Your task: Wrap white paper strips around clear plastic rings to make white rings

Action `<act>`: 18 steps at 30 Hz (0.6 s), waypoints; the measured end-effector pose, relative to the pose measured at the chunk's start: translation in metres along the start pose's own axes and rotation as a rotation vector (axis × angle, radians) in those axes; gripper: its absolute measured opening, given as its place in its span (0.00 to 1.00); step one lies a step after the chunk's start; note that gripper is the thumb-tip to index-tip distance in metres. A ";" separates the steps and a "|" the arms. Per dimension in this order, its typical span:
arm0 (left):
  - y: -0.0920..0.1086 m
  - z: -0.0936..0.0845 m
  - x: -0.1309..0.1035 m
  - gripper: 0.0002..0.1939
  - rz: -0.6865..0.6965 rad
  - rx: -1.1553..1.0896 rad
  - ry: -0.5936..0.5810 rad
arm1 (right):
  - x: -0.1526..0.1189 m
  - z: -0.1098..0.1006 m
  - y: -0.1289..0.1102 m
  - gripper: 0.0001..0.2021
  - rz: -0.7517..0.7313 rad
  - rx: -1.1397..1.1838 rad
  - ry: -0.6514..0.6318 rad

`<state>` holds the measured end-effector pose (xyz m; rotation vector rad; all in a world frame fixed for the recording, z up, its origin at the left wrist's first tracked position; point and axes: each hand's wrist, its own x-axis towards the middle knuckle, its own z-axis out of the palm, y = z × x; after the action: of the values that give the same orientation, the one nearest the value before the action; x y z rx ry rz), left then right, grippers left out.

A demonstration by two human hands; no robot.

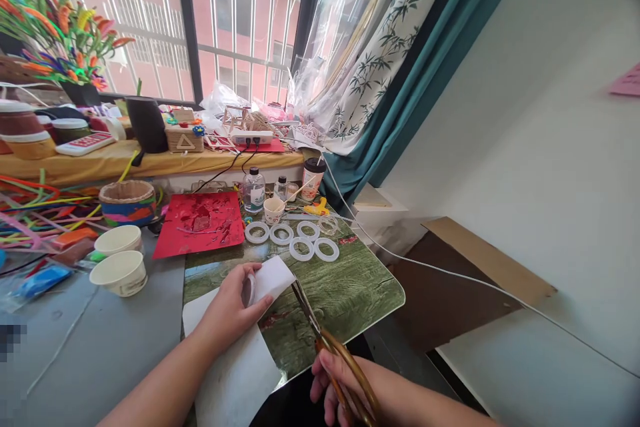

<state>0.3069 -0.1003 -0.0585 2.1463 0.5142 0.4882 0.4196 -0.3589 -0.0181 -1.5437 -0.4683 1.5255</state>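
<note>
My left hand (235, 300) is closed on a small piece of white paper (279, 273). A translucent ring (250, 289) sits under its fingers against the paper; whether it is a mold or a tape roll I cannot tell. My right hand (333, 380) grips scissors (345, 357) with long amber-brown handles. The tips of their blades touch the right edge of the paper. Beneath my left forearm lies a larger white sheet (240, 367). Several translucent rings (302, 249) are laid out on the green table (360, 287) beyond my hands.
Left of the rings is a red sheet (200, 243) with dark residue. Two paper cups (119, 273) stand on the grey surface. A bottle (254, 190), a small cup with sticks (274, 211) and a lidded drink cup (313, 180) line the back. A white cable (425, 263) crosses the right.
</note>
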 end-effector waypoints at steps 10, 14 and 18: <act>-0.002 0.002 -0.003 0.27 -0.008 0.069 -0.033 | 0.012 0.000 0.051 0.40 0.041 0.210 0.045; 0.000 0.002 -0.004 0.27 -0.016 0.103 -0.082 | 0.007 0.001 0.054 0.40 0.051 0.288 0.027; 0.000 0.001 -0.004 0.25 -0.005 0.118 -0.073 | 0.010 0.009 0.046 0.44 0.070 0.197 0.029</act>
<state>0.3045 -0.1030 -0.0594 2.2657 0.5181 0.3837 0.3989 -0.3728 -0.0589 -1.4398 -0.2416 1.5508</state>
